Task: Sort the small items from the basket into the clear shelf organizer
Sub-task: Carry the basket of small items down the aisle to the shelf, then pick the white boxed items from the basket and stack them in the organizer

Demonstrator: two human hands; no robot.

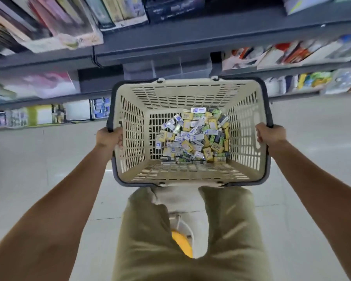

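Note:
A beige slotted shopping basket [245, 126] with dark handles hangs in front of me above the floor. My left hand [107, 136] grips its left rim and my right hand [271, 134] grips its right rim. On the basket's floor lies a heap of several small boxed items [194, 136] in yellow, white-blue and green wrappers. Just beyond the basket's far rim, a clear shelf organizer [168, 67] with upright dividers stands on the grey shelf; its compartments look empty.
Grey store shelves [170, 33] run across the top, packed with books and stationery packs at left and right. Lower shelves hold more packs [99, 108]. Pale tiled floor [28, 179] lies below. My legs and a yellow-topped stool [182, 244] are beneath the basket.

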